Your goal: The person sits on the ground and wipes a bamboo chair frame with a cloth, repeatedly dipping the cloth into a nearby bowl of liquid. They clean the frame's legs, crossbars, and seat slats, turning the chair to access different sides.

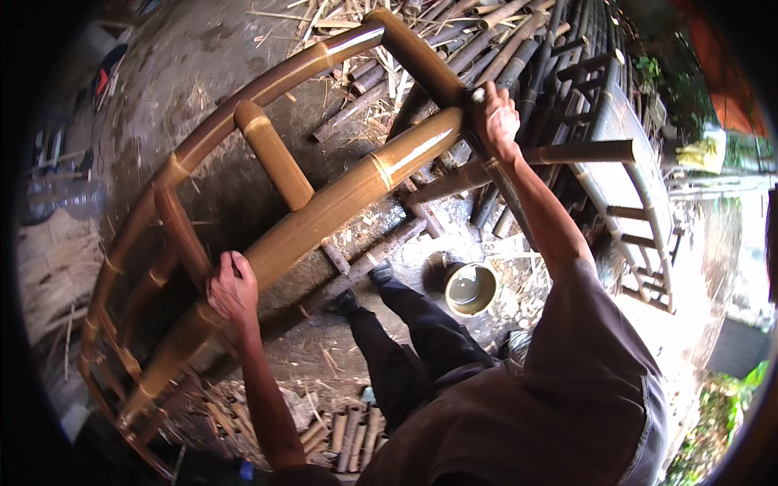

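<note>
A large glossy brown bamboo furniture frame (340, 194), with a curved outer rail and short crosspieces, slants across the view in front of me. My left hand (232, 287) is closed around its long thick pole, beside a short crosspiece. At the upper right corner of the frame, my right hand (496, 121) is closed, pressed against the joint where the poles meet. A small pale bit shows at its fingers, too small to name. The undersides of both hands are hidden.
Cut bamboo poles (519, 40) and splinters lie piled at the back. A round bucket (471, 289) with liquid stands right of my legs. Another bamboo piece with rungs (640, 219) stands at the right. Short bamboo lengths (352, 437) lie near my feet; a clear plastic bottle (81, 198) lies far left.
</note>
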`<state>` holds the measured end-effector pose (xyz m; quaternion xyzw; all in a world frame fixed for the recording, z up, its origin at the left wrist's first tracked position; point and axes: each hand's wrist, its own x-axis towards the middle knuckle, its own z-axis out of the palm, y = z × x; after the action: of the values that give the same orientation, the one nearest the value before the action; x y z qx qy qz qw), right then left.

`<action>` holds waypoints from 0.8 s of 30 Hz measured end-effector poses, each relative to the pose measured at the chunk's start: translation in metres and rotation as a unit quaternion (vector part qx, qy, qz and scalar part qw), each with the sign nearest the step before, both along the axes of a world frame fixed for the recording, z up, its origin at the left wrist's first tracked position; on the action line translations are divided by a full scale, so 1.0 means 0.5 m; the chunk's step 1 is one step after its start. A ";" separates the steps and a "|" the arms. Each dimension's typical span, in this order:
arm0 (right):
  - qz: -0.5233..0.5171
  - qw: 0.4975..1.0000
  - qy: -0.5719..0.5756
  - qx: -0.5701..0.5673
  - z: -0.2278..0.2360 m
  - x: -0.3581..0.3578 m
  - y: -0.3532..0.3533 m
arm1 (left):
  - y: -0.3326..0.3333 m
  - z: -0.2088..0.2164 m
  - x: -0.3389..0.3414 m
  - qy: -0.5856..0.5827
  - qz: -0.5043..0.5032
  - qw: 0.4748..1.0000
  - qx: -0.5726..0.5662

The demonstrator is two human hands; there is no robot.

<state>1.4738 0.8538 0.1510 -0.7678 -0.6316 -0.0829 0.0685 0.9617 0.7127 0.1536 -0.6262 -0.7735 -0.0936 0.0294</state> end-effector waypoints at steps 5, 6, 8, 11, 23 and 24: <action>0.077 0.993 -0.056 -0.064 0.042 -0.058 -0.103 | -0.005 -0.005 -0.016 0.003 -0.007 1.000 0.019; 0.028 0.999 -0.018 0.016 0.048 -0.064 -0.070 | -0.001 -0.006 -0.014 0.002 -0.016 0.999 0.030; 0.046 0.997 -0.053 0.006 0.048 -0.044 -0.045 | -0.006 -0.004 -0.005 -0.001 -0.017 0.999 0.051; 0.186 0.969 -0.151 -0.060 0.035 -0.010 -0.140 | -0.010 0.000 -0.012 -0.002 -0.006 1.000 0.010; 0.252 0.867 -0.287 -0.320 0.014 0.051 -0.298 | -0.001 0.007 -0.013 -0.059 0.014 0.996 0.062; 0.302 0.859 -0.336 -0.241 0.039 0.032 -0.266 | -0.008 0.005 -0.010 -0.059 0.018 0.997 0.055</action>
<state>1.4899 0.7208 0.1705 -0.4574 -0.8176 -0.1560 -0.3129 0.9565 0.7087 0.1559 -0.6029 -0.7787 -0.1725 0.0201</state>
